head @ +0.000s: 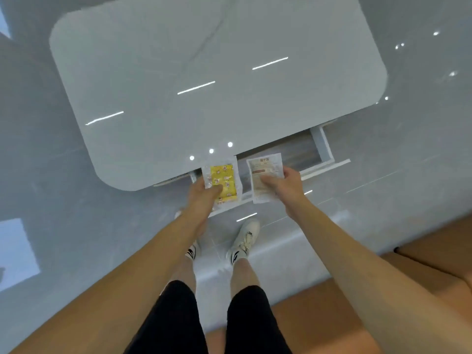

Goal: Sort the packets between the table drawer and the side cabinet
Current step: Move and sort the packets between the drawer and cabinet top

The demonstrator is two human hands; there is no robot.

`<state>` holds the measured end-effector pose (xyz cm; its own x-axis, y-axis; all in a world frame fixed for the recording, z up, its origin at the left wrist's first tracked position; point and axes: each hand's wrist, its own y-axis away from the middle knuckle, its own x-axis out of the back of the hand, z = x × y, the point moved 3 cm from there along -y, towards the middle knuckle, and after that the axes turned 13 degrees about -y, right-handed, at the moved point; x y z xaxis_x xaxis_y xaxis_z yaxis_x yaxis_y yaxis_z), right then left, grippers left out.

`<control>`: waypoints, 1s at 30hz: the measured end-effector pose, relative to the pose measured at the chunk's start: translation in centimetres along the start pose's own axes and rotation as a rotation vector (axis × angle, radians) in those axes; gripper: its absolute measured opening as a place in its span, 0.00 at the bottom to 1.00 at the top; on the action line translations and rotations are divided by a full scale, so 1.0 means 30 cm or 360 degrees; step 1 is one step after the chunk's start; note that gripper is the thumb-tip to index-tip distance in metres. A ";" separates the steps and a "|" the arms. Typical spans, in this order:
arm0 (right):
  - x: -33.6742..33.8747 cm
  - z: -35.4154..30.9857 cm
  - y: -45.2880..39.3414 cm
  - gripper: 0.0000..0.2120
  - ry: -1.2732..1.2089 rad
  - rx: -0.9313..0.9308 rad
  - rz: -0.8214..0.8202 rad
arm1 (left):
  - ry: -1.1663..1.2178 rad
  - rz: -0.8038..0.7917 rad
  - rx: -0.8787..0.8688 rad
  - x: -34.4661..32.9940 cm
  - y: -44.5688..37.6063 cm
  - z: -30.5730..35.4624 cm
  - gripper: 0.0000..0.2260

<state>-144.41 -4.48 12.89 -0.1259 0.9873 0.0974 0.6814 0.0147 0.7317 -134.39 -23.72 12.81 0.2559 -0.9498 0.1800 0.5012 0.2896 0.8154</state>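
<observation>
Above the open drawer at the surface's near edge, your left hand grips the yellow packet and your right hand grips the white packet, side by side, not touching.

Glossy grey tiled floor reflects ceiling lights around a white rounded table.

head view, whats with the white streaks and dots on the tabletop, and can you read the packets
Head view: the streaks and dots are ceiling-light glare on the glossy tabletop; wide-angle lens bends its edges; print on the yellow packet and white packet is too blurred to read.
</observation>
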 end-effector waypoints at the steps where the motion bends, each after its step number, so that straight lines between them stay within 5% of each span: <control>1: -0.025 0.055 -0.081 0.10 0.0027 -0.0024 0.0016 | 0.0024 -0.0014 0.0077 -0.024 -0.083 -0.046 0.12; 8: -0.158 0.407 -0.566 0.16 0.0432 -0.0129 0.0089 | -0.0100 0.0092 0.0475 -0.151 -0.550 -0.352 0.15; 15: -0.227 0.575 -0.845 0.09 0.0688 -0.0084 0.0054 | -0.0168 0.0258 0.0487 -0.169 -0.882 -0.475 0.16; 25: -0.274 0.686 -0.955 0.12 0.0794 -0.0083 0.0034 | -0.0281 0.0142 0.0397 -0.192 -1.022 -0.534 0.15; 30: -0.270 0.649 -0.897 0.23 0.0921 -0.0060 0.0032 | -0.0453 0.0117 0.0363 -0.162 -0.978 -0.521 0.16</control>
<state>-147.71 -9.80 -20.73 -0.4942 0.7397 0.4567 0.6630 -0.0191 0.7484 -137.42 -25.75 -20.58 0.0283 -0.9317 0.3622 0.2845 0.3549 0.8906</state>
